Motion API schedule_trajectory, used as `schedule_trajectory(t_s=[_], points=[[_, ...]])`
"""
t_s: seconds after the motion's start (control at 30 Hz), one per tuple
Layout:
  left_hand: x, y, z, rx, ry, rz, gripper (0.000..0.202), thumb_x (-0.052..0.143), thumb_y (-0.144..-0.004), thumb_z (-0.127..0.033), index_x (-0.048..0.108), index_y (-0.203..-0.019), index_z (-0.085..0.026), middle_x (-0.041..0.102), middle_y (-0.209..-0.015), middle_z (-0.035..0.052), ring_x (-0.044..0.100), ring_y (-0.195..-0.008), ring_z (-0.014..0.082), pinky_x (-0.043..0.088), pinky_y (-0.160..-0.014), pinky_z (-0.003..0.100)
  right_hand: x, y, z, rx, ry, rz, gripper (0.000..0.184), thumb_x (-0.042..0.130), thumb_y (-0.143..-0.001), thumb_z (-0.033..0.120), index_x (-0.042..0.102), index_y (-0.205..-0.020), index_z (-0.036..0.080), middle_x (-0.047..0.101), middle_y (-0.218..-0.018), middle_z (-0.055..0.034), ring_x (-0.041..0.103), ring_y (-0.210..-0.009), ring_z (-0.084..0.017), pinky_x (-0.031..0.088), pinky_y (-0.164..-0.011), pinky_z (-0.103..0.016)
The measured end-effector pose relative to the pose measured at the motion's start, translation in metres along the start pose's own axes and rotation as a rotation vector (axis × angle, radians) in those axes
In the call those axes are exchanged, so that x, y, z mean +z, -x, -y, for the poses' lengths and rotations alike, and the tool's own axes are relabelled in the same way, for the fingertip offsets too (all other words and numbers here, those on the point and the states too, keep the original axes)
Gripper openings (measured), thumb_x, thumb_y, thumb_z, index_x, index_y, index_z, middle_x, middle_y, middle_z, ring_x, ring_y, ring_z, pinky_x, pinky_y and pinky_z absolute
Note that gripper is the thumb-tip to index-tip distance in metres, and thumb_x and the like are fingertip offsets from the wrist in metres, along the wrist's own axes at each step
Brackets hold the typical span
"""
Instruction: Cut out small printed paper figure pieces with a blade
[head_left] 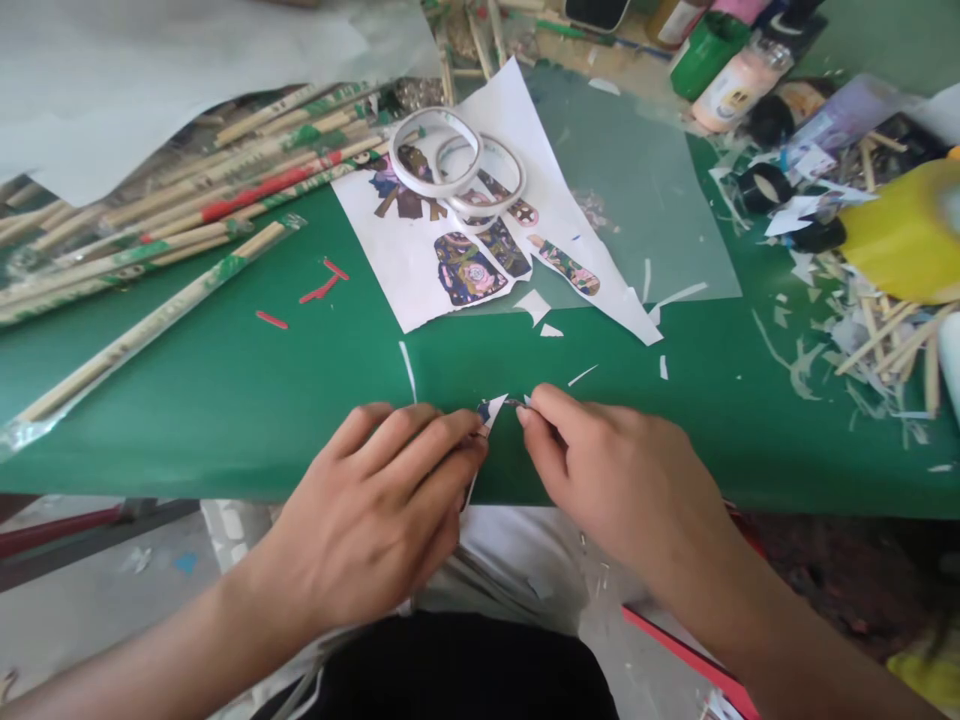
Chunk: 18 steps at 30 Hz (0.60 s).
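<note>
My left hand (390,490) and my right hand (607,470) meet over the near edge of the green table (225,390). Both pinch a small printed paper cutout (495,408), blue and white, between fingertips. The left hand's fingers are curled around its left end; the right hand's thumb and forefinger grip the right end. Much of the cutout is hidden by my fingers. Just beyond lies a white sheet (420,265) with several colourful printed figures.
Two white tape rolls (457,160) rest on the sheet. Wrapped chopsticks (150,230) pile at the left. A clear plastic film (645,190) lies to the right. Paper scraps, sticks, black tape rolls and a yellow roll (900,235) crowd the right; bottles (735,85) stand at the back.
</note>
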<state>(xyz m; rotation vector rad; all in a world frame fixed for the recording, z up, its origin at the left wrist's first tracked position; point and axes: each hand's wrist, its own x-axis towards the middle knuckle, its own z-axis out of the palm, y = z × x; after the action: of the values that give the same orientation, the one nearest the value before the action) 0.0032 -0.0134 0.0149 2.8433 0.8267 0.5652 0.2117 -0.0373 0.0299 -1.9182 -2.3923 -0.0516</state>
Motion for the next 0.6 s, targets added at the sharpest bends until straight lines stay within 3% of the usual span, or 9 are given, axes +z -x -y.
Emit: schedule_trajectory(t_s=[0.13,0.23,0.33,0.47,0.6], points=[[0.002,0.005,0.012,0.111,0.025,0.042,0.033,0.045,-0.099,-0.025,0.059,-0.128,-0.017,0.06,-0.139,-0.0019,0.056,-0.118,0.022,0.041,-0.094,0.042,-0.001,0.0,-0.004,-0.034,-0.004,-0.004,0.029,0.044,-0.095,0.028,0.049,-0.067,0.022,0.041,-0.044,0.0058,0.03,-0.036,-0.011,0.011,-0.041,-0.023],[0.007,0.006,0.003,0.051,-0.041,0.045,0.037,0.05,-0.097,-0.034,0.059,-0.13,-0.019,0.063,-0.135,0.0004,0.057,-0.116,0.0239,0.041,-0.096,0.044,-0.002,-0.001,-0.005,-0.07,0.034,-0.045,0.031,0.042,-0.096,0.028,0.05,-0.067,0.022,0.041,-0.045,0.0054,0.033,-0.037,-0.011,0.012,-0.041,-0.023],[0.016,0.004,-0.014,-0.04,-0.098,-0.002,0.039,0.052,-0.096,-0.033,0.059,-0.13,-0.017,0.067,-0.128,0.0043,0.059,-0.111,0.0238,0.042,-0.095,0.043,-0.002,-0.004,-0.002,-0.075,0.079,-0.088,0.032,0.042,-0.098,0.028,0.051,-0.068,0.021,0.043,-0.046,0.0047,0.035,-0.038,-0.011,0.013,-0.041,-0.023],[0.025,0.004,-0.027,-0.14,-0.077,-0.095,0.035,0.053,-0.095,-0.029,0.061,-0.127,-0.015,0.067,-0.128,0.0028,0.06,-0.11,0.0203,0.042,-0.099,0.039,0.0,-0.008,0.002,-0.089,0.038,-0.028,0.03,0.041,-0.097,0.027,0.051,-0.069,0.021,0.046,-0.047,0.0037,0.037,-0.037,-0.011,0.013,-0.042,-0.024],[0.028,0.008,-0.028,-0.158,-0.09,-0.118,0.033,0.056,-0.094,-0.028,0.062,-0.125,-0.017,0.066,-0.13,0.0031,0.06,-0.113,0.0214,0.042,-0.1,0.039,0.0,-0.009,0.004,-0.1,0.035,0.008,0.032,0.04,-0.097,0.027,0.051,-0.068,0.021,0.047,-0.046,0.0034,0.036,-0.037,-0.011,0.011,-0.043,-0.025]])
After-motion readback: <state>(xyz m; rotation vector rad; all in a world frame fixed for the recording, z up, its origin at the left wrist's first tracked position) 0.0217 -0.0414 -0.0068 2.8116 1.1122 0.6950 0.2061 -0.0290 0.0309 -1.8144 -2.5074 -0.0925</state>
